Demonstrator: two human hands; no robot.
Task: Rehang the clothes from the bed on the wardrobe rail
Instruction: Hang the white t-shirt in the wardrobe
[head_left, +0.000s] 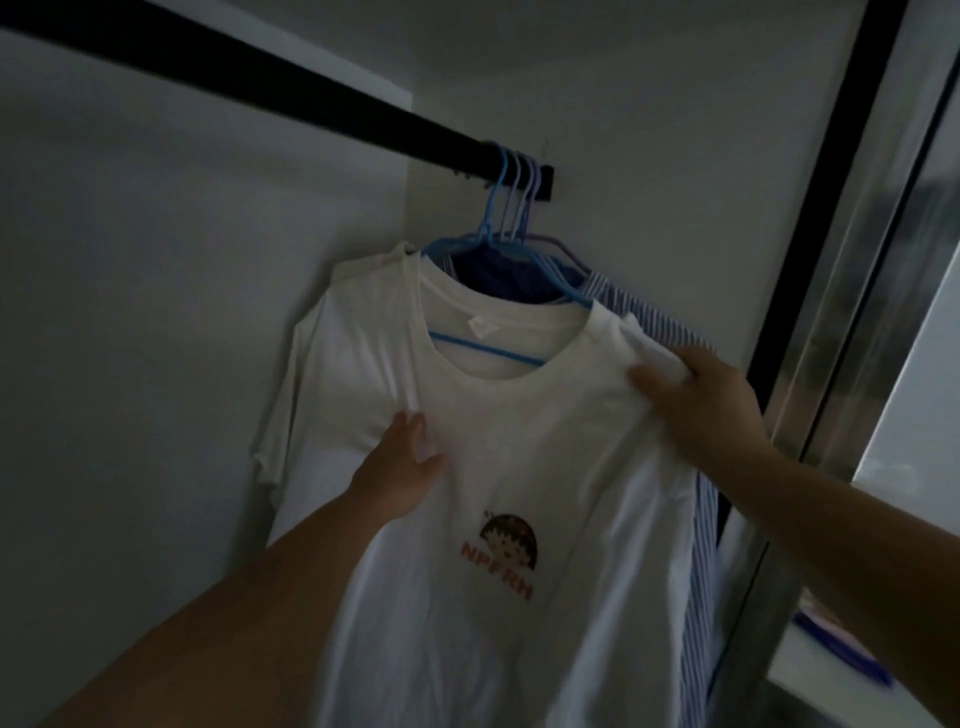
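Note:
A white T-shirt (498, 457) with a cartoon print hangs on a blue hanger (488, 228) from the black wardrobe rail (260, 78). My left hand (400, 467) lies flat against the shirt's chest with straight fingers. My right hand (696, 395) pinches the shirt's right shoulder fabric. Behind it hang a dark blue garment (498, 275) and a blue-striped shirt (701, 519) on more hangers, bunched at the rail's far end.
The white wardrobe back wall (182, 312) lies to the left. A metal-framed sliding door (831, 312) stands at the right edge. Something blue (841, 644) lies low on the right beyond the door frame.

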